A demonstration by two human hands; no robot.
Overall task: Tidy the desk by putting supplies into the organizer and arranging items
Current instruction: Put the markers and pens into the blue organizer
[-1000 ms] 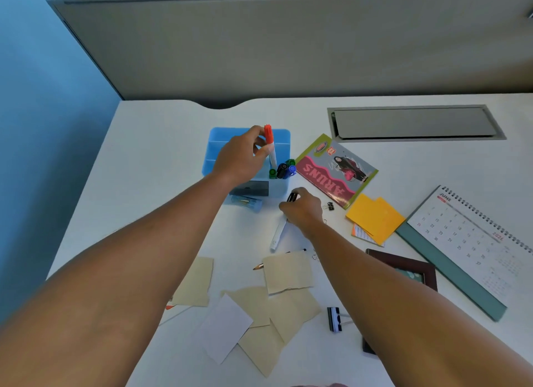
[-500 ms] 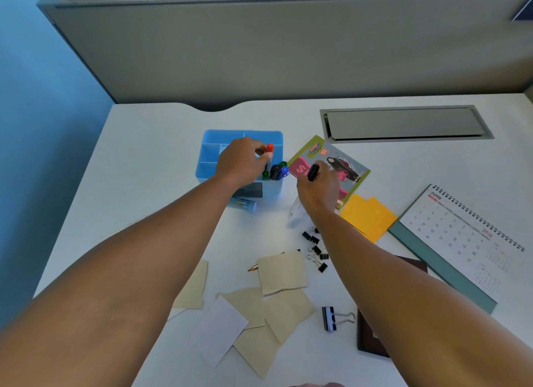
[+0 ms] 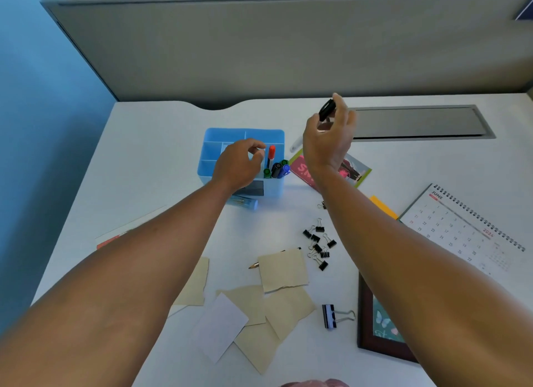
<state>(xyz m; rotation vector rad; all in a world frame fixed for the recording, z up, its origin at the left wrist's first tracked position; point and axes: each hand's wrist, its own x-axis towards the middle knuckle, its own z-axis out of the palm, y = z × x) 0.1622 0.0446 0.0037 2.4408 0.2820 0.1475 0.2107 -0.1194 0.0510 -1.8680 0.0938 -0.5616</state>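
A white tabletop (image 3: pixel 161 161) carries a desk calendar (image 3: pixel 473 231) at the right and a dark picture frame (image 3: pixel 364 323) near it. A blue organizer (image 3: pixel 230 138) stands left of centre, with red, green, black and blue markers (image 3: pixel 275 167) upright in its near right compartment. Torn beige papers (image 3: pixel 282 270) lie in the near middle, small black binder clips (image 3: pixel 317 244) just right of them. The left hand (image 3: pixel 238 167) hovers over the organizer, fingers loosely curled, grasping nothing. The right hand (image 3: pixel 328 141), raised right of the organizer, grips a black-capped marker (image 3: pixel 327 109).

Black-capped marker (image 3: pixel 327 109) aloft; blue organizer (image 3: pixel 210 144) below.
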